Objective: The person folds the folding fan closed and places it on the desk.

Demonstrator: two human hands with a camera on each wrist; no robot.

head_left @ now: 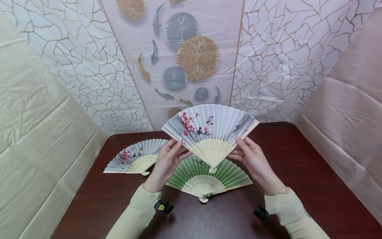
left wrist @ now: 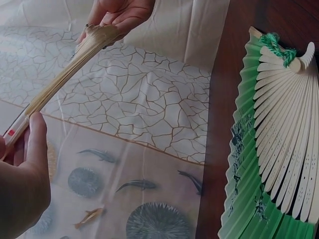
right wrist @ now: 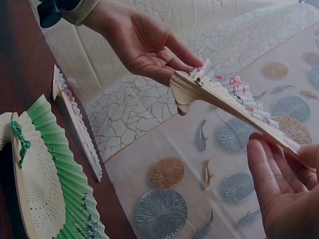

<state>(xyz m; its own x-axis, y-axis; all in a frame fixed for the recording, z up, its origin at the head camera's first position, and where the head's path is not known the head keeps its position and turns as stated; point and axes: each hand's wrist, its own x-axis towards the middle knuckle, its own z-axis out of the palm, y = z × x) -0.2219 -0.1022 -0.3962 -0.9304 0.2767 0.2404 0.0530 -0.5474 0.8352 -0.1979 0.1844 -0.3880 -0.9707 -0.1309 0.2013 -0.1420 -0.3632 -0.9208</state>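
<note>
White fan (head_left: 212,129) spread open between two sets of pinching fingers.
The left hand (head_left: 165,162) pinches its left edge, the right hand (head_left: 256,161) its right, thumbs in front; the pivot (head_left: 213,170) hangs unsupported between them. Should either pinch slacken, the fan could fold or drop onto the green fan (head_left: 206,184) below the fingers; pulling outward too hard might tear the pleats. A low left wrist could brush the grey fan (head_left: 132,160) just left of those fingers.

room at right, raised fan (head_left: 212,134) blocking centre
</note>
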